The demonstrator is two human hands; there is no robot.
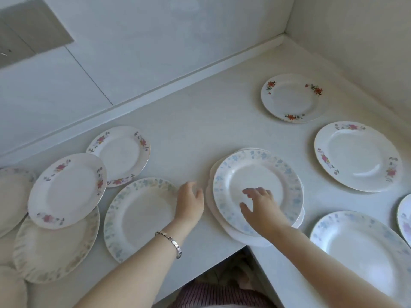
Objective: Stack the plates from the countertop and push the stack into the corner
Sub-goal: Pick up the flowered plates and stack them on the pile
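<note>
No writing is readable. The right hand [259,207] is spread open over the blue-rimmed stack [255,192] at the table's [200,134] front edge — the left hand [191,202], loosely open, touches the neighbouring plate's [140,216] rim.

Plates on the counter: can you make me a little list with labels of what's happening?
stack: a few plates piled in the middle, blue-flowered plate on top
right hand: open, over the top plate
left hand: open, at the rim of another blue-flowered plate
nearest the corner: small plate with red flowers
loose plates: several more, left and right on the countertop
stack in corner: not yet
</note>
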